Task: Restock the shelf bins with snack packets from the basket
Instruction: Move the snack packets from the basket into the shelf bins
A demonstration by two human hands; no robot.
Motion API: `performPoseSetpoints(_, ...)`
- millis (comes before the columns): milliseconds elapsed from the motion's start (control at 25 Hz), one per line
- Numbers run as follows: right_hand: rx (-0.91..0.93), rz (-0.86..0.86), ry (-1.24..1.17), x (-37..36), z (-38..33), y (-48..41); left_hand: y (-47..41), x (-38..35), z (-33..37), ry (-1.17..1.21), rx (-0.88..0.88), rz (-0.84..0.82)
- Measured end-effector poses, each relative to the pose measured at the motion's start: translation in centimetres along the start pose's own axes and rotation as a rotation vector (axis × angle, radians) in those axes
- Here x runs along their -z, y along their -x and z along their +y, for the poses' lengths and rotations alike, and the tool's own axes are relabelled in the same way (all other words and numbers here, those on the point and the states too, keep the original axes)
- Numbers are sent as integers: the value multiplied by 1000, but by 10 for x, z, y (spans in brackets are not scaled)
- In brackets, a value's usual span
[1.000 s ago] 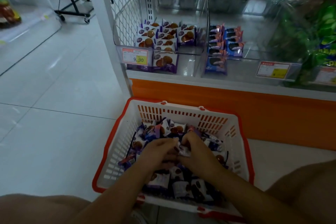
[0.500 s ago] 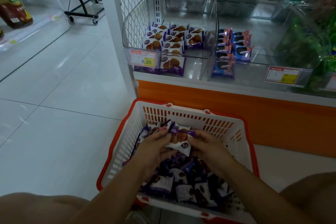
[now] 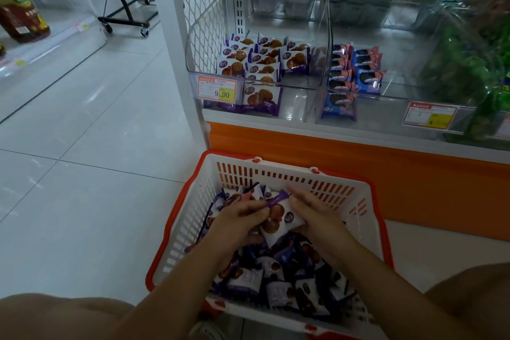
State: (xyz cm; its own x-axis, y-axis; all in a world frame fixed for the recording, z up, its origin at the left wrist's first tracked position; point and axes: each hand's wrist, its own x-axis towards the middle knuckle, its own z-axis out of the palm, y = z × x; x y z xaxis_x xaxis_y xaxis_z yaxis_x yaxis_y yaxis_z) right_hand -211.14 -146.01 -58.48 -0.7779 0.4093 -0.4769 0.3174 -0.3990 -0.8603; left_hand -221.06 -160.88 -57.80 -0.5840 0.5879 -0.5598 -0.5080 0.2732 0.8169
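Pale tiled floor (image 3: 82,146), orange shelf base (image 3: 358,163).

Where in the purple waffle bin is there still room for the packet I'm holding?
The bin's right front is bare: the floor on the near side of the short right row, and the patch between the front packet and the clear divider. The left and middle rows are crowded. The blue packets also leave bare floor to their right.
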Motion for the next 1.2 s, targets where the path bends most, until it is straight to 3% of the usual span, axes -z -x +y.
performPoseSetpoints(120, -45, -25, -10, -4, 5, 2, 2, -2, -1, 252, 29, 9)
performPoseSetpoints(200, -18, -1, 12, -5, 5, 2, 7, -4, 3, 300, 44, -42)
performPoseSetpoints(520, 58, -32, 41, -13, -27, 16, 17, -8, 32, -39, -98, -24)
performPoseSetpoints(680, 338, 41, 501, -23, -117, 26, 26, -3, 101, -499, -505, 77)
performPoseSetpoints(880, 761, 302, 953, -31, -278, -14, 3, 35, 174, -1168, -895, 466)
performPoseSetpoints(960, 749, 343, 1232, -38, -319, -54, -21, 50, 178, -1318, -941, 527)
performPoseSetpoints(1120, 453, 267, 1956, -51, -334, -139, -56, 79, 164, -1460, -988, 517)
performPoseSetpoints(1200, 313, 212, 2168, -48, -326, -174, -62, 85, 163, -1484, -1005, 505)
